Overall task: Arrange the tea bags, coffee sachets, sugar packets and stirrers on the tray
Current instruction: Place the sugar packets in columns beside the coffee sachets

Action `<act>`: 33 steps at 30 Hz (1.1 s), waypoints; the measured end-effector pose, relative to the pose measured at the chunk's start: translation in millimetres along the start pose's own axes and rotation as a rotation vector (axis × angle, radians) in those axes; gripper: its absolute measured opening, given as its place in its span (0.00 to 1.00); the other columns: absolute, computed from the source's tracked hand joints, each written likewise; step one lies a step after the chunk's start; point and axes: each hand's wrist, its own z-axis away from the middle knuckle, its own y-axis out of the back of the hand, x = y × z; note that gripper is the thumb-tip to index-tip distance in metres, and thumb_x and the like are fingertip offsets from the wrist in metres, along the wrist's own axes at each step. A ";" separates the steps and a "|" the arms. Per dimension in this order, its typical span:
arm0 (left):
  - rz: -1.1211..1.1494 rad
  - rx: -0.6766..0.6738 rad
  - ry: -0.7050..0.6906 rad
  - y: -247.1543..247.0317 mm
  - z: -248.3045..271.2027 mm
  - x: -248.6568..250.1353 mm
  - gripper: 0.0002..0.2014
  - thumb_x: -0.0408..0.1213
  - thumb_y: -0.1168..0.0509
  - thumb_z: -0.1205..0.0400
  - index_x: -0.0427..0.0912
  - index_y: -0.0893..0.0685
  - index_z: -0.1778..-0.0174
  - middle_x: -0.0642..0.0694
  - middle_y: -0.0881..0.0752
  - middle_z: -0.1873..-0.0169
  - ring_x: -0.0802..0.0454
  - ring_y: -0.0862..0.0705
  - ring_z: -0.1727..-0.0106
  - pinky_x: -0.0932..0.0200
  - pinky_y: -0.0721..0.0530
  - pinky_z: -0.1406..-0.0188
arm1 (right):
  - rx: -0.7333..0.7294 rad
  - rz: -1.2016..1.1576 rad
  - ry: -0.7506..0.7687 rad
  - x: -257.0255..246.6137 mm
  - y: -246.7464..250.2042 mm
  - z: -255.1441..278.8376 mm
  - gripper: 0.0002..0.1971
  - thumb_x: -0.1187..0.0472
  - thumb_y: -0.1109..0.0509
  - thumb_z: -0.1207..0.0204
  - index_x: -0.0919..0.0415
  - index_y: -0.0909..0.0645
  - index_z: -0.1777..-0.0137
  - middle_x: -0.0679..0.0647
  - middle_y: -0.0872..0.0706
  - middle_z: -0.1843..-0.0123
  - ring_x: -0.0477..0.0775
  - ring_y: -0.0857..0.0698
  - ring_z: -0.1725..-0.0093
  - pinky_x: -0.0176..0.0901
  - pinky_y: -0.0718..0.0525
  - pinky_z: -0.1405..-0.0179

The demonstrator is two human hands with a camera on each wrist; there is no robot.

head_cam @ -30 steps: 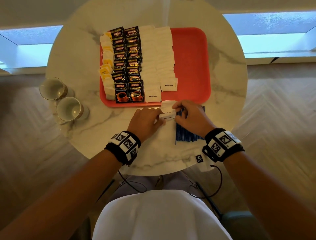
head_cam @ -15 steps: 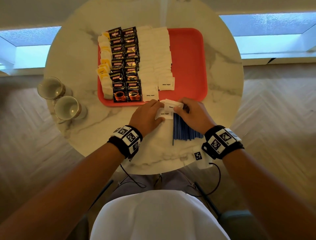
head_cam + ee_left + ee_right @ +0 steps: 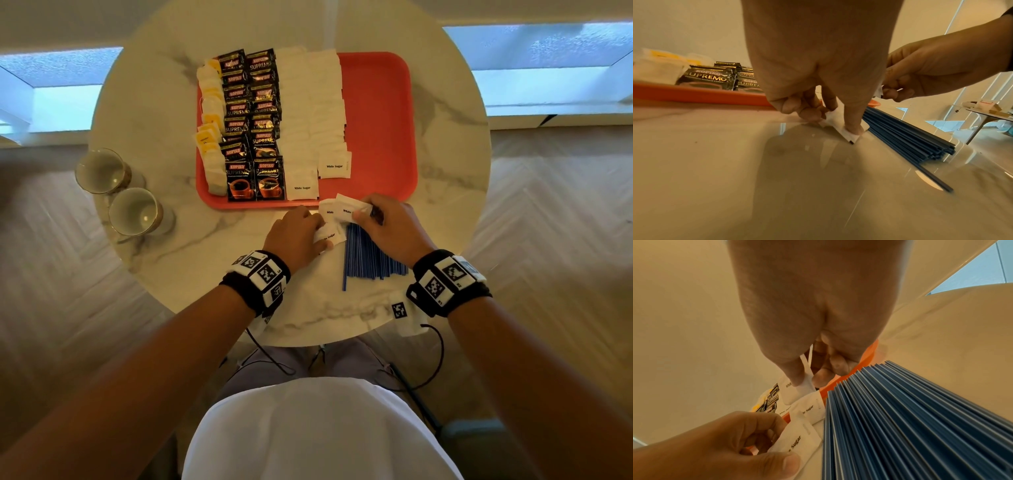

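The red tray (image 3: 380, 113) on the round marble table holds rows of tea bags (image 3: 210, 102), black coffee sachets (image 3: 255, 113) and white sugar packets (image 3: 313, 113). Just in front of the tray's near rim, my left hand (image 3: 301, 233) pinches a sugar packet (image 3: 329, 235) against the tabletop, thumb on it (image 3: 840, 128). My right hand (image 3: 387, 222) pinches white sugar packets (image 3: 347, 209) lifted above the table (image 3: 806, 382). A bundle of blue stirrers (image 3: 370, 257) lies on the table under the right hand (image 3: 910, 418).
Two glass cups (image 3: 101, 171) (image 3: 135, 212) stand at the table's left edge. The right half of the tray is bare red. A tag (image 3: 399, 310) and cables hang at the table's near edge. Wooden floor surrounds the table.
The right hand has lifted its sugar packets up and toward the tray, apart from the left hand. The left hand keeps one packet pinned on the table.
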 end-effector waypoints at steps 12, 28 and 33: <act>0.215 0.157 -0.121 25.7 15.3 -7.6 0.11 0.48 0.36 0.15 0.46 0.14 0.46 0.49 0.12 0.56 0.51 0.18 0.57 0.49 0.17 0.55 | 0.023 0.030 -0.002 -1.3 4.7 -64.3 0.06 0.56 0.29 0.17 0.57 0.16 0.44 0.50 0.12 0.55 0.42 0.19 0.61 0.19 0.25 0.66; 0.259 0.204 -0.095 55.1 -6.8 -5.9 0.13 0.48 0.30 0.18 0.46 0.17 0.43 0.47 0.10 0.50 0.53 0.14 0.53 0.50 0.12 0.53 | 0.059 -0.012 -0.097 10.4 -4.2 -106.2 0.12 0.52 0.23 0.23 0.59 0.19 0.49 0.54 0.13 0.58 0.44 0.21 0.64 0.34 0.19 0.63; 0.302 0.291 -0.132 77.6 -32.6 4.4 0.09 0.47 0.32 0.17 0.47 0.18 0.46 0.49 0.09 0.50 0.55 0.12 0.55 0.50 0.12 0.53 | 0.046 -0.128 -0.003 -7.1 18.5 -84.7 0.15 0.46 0.38 0.13 0.56 0.16 0.47 0.52 0.11 0.52 0.44 0.17 0.58 0.26 0.23 0.59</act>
